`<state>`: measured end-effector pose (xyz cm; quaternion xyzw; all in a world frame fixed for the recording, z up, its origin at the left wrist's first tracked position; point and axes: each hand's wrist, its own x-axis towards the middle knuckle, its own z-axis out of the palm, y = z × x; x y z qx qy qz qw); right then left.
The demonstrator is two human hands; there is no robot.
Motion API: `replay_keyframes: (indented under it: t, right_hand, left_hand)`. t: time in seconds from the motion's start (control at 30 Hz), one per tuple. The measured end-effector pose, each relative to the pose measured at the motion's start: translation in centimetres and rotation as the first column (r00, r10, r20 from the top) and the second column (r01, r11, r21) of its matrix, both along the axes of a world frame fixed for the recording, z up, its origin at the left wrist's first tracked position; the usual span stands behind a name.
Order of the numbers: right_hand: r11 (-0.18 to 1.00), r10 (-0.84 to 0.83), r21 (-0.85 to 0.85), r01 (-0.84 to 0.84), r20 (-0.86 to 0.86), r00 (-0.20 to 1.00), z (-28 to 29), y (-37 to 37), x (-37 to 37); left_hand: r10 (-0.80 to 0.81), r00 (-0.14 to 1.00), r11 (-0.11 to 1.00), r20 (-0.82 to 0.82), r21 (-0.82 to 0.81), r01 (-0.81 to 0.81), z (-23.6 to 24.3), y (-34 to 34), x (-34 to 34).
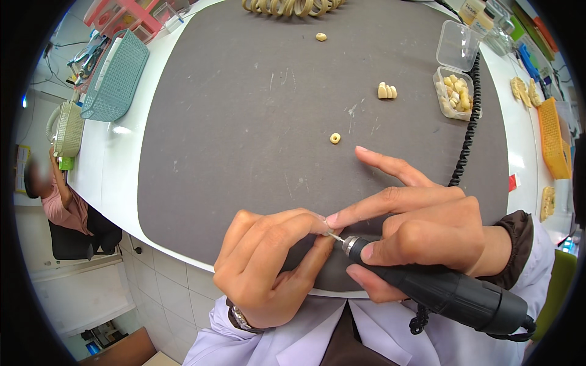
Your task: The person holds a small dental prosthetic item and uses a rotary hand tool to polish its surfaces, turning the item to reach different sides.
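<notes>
In my left hand (pixel 262 262), thumb and fingertips pinch a small pale piece (pixel 330 224) that looks like a tooth crown, mostly hidden by the fingers. My right hand (pixel 436 229) is wrapped round a black rotary handpiece (pixel 455 296) with a metal nose. Its thin bur (pixel 336 236) reaches the held piece; exact contact is hidden. The right index fingertip rests against the left fingertips, while another right finger points outward. Beyond the hands lie a small cream crown with a hole (pixel 335 138), a block of joined teeth (pixel 387 91) and another single crown (pixel 321 36).
The grey mat (pixel 213 134) covers most of the white table. On the right stand an open clear box (pixel 449 111) of crowns, a coiled black cord (pixel 467 143) and an orange basket (pixel 554 140). A blue basket (pixel 116 79) is at left; a person (pixel 64 204) sits beyond.
</notes>
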<state>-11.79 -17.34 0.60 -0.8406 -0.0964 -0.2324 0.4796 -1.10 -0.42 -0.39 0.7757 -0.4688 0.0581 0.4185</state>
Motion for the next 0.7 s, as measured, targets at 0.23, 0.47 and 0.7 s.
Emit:
replay_keyframes:
  t: [0.23, 0.47, 0.7]
  right_hand:
    - [1.000, -0.008, -0.021, 0.007, -0.053, 0.999, 0.33, -0.09, -0.02]
    - [1.000, -0.002, -0.001, 0.002, -0.010, 1.000, 0.21, -0.14, -0.05]
    - [1.000, -0.002, -0.006, 0.002, 0.005, 1.000, 0.09, -0.16, -0.08]
  left_hand:
    - [-0.002, 1.000, 1.000, 0.003, -0.002, 0.002, -0.01, 0.00, -0.03]
    - [0.000, 1.000, 1.000, 0.000, -0.001, 0.000, 0.01, -0.03, -0.06]
    - [-0.006, 1.000, 1.000, 0.002, -0.004, 0.006, 0.06, -0.06, -0.06]
